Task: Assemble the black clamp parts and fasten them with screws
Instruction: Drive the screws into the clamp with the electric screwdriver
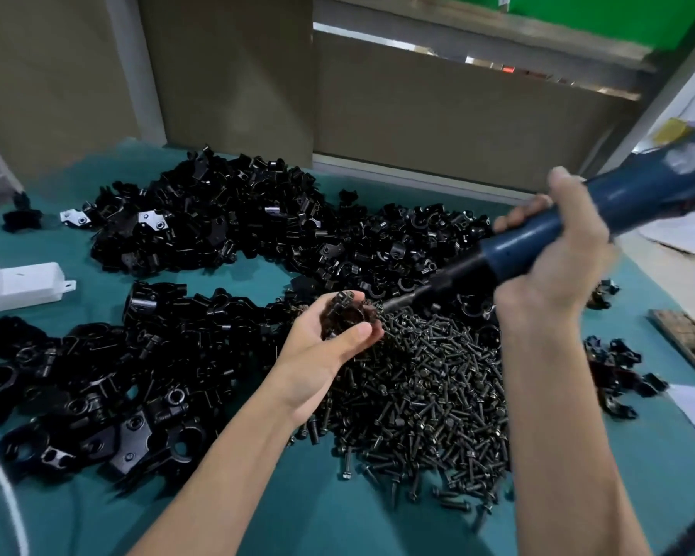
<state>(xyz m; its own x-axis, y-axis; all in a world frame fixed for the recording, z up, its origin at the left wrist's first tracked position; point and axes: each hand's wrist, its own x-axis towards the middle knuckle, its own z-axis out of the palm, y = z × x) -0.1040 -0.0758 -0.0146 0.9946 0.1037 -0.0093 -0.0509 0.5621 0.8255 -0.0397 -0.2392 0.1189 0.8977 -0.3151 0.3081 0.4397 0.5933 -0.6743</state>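
At frame center, L hand (322, 347) fingers (352, 334) hold the clamp (348, 311), R hand (554, 258) grips the driver (538, 236): you're fastening; next, seat the bit (396, 302) square.

— What colour is the cloth (257, 515)?
— Plain teal. The clamp parts (217, 226) at ten o'clock are glossy black, and the screws (430, 395) at five o'clock are dark bronze-grey.
— The driver (638, 194), near three o'clock?
— Navy body, black shaft. White box (21, 286) at nine o'clock, green panel (578, 10) at one.
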